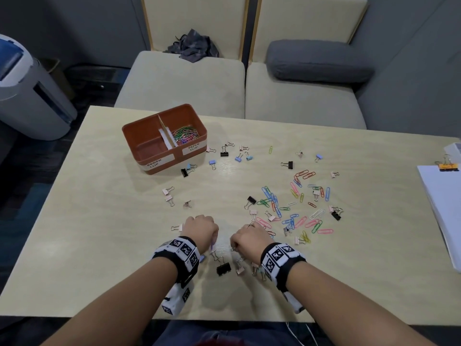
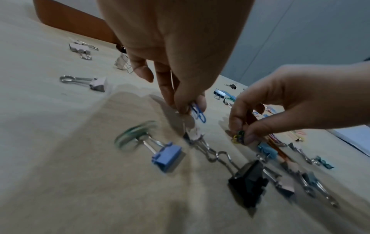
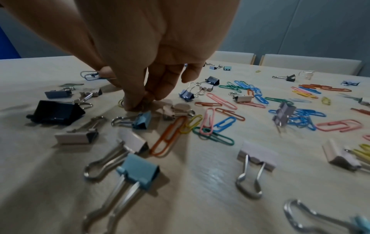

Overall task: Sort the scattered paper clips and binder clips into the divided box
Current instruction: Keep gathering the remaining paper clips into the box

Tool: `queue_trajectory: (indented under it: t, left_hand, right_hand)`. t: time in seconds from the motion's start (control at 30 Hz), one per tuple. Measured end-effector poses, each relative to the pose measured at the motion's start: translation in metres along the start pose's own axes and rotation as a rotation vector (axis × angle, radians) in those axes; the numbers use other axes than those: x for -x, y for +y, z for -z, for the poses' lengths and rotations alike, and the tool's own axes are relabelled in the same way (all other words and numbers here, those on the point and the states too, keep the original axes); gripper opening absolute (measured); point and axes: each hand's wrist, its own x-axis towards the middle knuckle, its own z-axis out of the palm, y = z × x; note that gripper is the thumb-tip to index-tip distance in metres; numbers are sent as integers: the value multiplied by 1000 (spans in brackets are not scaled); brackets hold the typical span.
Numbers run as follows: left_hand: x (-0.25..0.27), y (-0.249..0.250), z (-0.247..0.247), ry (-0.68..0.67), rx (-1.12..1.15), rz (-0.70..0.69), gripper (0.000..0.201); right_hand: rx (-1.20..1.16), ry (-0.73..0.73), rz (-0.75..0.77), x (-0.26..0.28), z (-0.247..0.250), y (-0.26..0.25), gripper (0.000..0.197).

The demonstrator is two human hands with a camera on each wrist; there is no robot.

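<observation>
The orange divided box [image 1: 152, 168] stands at the table's back left. Its "PAPER CLIP" side holds coloured paper clips [image 1: 185, 134]; the "BINDER CLIP" side looks bare. Both hands hover low over the near middle of the table. My left hand [image 1: 199, 231] pinches a blue paper clip [image 2: 197, 113] between thumb and fingers. My right hand [image 1: 245, 239] pinches a small bunch of green and yellow paper clips [image 2: 238, 137] just above the table. A black binder clip [image 1: 223, 268] lies between the wrists. Many loose paper clips [image 1: 294, 208] are scattered to the right.
Small binder clips [image 1: 230, 152] lie strewn in front of the box, and several more sit under the hands. A white paper stack [image 1: 441, 208] with an orange clip lies at the right edge. Beige seats [image 1: 184, 86] stand beyond the table.
</observation>
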Motion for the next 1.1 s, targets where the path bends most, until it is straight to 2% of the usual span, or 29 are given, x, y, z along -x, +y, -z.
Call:
queue_trajectory:
  t: [0.1,0.2,0.37,0.6,0.87,0.97,1.1]
  left_hand:
    - [-1,0,-2,-27,101,27,34]
    - [-3,-3,2,-57,217,52,33]
    - [-9,-12,15,-29,323,59,33]
    - [-5,-32,19,-26,447,51,12]
    - [0,-50,19,29,490,113,10]
    - [1,-49,12,20,499,96,21]
    - [1,-45,6,-11,401,76,18]
  right_hand:
    - [-6,-15,-5,3,-1,2,19]
    - [-46,-18,-21,5,-3,4,19]
    - [-176,20,-79,7,1,8,20]
    - [-398,39,-138,4,13,16,14]
    - [-483,37,-186,-6,17,14,14]
    - [-502,25,-178,-14,18,5,18]
    - [-566,19,-185,-28,18,-14,28]
